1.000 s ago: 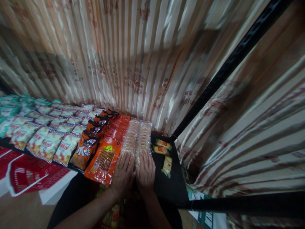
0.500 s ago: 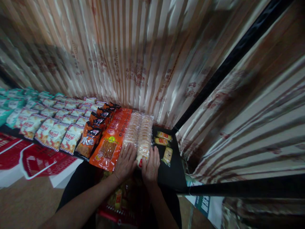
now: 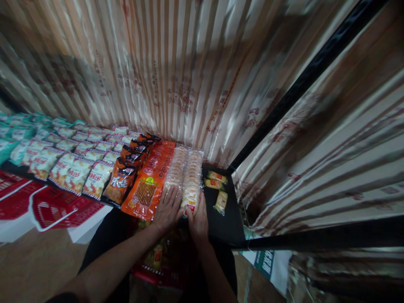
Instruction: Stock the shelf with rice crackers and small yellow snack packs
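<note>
Two rows of clear rice-cracker packs [image 3: 186, 174] lie on a black shelf [image 3: 225, 225]. My left hand [image 3: 167, 208] rests flat, fingers spread, on the near end of the left cracker row. My right hand [image 3: 197, 219] grips the near end of the front pack in the right cracker row [image 3: 192, 195], fingers curled round its edge. Orange snack bags [image 3: 145, 191] lie just left of my left hand. Three small yellow packets [image 3: 217, 189] lie to the right of my right hand.
Dark orange bags [image 3: 121, 183] and rows of white-and-red bags [image 3: 69, 162] fill the shelf to the left. Red shopping baskets [image 3: 53, 208] stand below at left, and another basket [image 3: 158, 261] sits under my arms. A striped curtain [image 3: 164, 71] hangs behind, beside a black post [image 3: 303, 84].
My right hand went from lying flat on the right cracker row to curling round its front pack. The left hand stayed on the left row. The view shifted a little.
</note>
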`<action>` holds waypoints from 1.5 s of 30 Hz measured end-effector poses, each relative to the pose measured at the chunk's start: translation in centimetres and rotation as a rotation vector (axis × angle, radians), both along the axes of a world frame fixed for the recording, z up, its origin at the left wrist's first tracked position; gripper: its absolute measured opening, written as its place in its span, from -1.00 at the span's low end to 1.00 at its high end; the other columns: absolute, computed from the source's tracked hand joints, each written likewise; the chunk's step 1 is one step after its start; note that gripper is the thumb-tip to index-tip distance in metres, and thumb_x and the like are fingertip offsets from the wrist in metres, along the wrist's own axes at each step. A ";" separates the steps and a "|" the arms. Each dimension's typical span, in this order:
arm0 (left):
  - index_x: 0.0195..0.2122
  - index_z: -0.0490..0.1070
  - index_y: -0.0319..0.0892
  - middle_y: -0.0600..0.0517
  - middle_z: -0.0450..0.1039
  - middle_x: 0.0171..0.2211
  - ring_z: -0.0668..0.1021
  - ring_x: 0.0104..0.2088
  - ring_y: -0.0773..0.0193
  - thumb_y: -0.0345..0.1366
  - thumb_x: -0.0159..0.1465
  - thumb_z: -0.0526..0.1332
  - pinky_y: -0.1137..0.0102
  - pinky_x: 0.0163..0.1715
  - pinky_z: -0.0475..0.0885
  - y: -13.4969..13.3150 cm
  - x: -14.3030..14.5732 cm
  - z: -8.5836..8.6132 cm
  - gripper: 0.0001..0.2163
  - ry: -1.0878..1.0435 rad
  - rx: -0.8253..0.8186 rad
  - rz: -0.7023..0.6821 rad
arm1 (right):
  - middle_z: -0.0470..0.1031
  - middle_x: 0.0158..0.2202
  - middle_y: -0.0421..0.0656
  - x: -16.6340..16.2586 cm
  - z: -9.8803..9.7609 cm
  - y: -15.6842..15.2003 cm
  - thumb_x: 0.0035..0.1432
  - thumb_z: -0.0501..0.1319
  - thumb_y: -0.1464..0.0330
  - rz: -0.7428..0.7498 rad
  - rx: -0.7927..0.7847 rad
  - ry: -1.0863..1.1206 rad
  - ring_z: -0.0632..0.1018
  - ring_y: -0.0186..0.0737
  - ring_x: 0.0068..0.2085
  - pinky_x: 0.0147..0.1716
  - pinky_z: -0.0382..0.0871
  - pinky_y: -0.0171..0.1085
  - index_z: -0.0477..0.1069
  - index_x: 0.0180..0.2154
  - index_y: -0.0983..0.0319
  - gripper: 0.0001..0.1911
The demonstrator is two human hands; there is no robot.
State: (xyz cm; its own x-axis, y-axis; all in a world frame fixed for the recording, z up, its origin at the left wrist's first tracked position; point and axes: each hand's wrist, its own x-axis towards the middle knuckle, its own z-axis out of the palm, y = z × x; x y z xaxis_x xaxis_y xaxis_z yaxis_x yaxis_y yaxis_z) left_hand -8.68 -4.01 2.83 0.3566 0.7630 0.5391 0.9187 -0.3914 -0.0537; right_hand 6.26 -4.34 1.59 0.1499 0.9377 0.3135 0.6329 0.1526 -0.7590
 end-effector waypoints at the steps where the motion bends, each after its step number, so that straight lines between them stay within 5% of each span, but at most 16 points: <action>1: 0.22 0.12 -0.30 -0.14 0.14 0.25 0.11 0.29 0.05 -0.06 0.30 0.01 0.10 0.26 -0.01 0.0 0.0 0.0 -0.45 -0.007 -0.004 -0.003 | 0.05 0.28 0.15 0.0 0.2 0.0 0.15 0.05 0.08 -0.003 -0.015 0.016 0.18 0.05 0.26 0.17 0.13 0.05 -0.14 0.28 0.32 -0.21; 10: 0.21 0.14 -0.30 -0.14 0.17 0.23 0.14 0.28 0.04 -0.05 0.29 0.02 0.09 0.26 0.00 0.1 0.2 -0.1 -0.45 -0.040 -0.013 -0.005 | 0.09 0.27 0.11 0.1 1.1 0.2 0.10 0.09 0.09 -0.025 -0.098 0.089 0.21 0.03 0.25 0.18 0.13 0.00 -0.11 0.28 0.31 -0.18; 34: 0.22 0.12 -0.30 -0.15 0.19 0.22 0.14 0.27 0.04 -0.09 0.29 0.04 0.08 0.25 0.03 0.1 0.2 0.1 -0.46 -0.021 0.020 -0.014 | 0.05 0.28 0.14 -0.1 -0.4 0.3 0.20 0.02 0.09 -0.012 0.080 -0.093 0.13 0.05 0.27 0.17 0.09 0.10 -0.13 0.28 0.30 -0.25; 45: 0.17 0.19 -0.11 -0.10 0.20 0.22 0.20 0.25 0.07 -0.05 0.25 0.09 0.12 0.22 0.08 -0.2 1.3 0.5 -0.51 -0.032 0.081 -0.087 | 0.03 0.29 0.11 0.6 2.0 1.4 0.20 -0.12 0.03 -0.129 -0.116 0.258 0.13 -0.04 0.29 0.23 -0.02 -0.01 -0.07 0.27 0.35 -0.25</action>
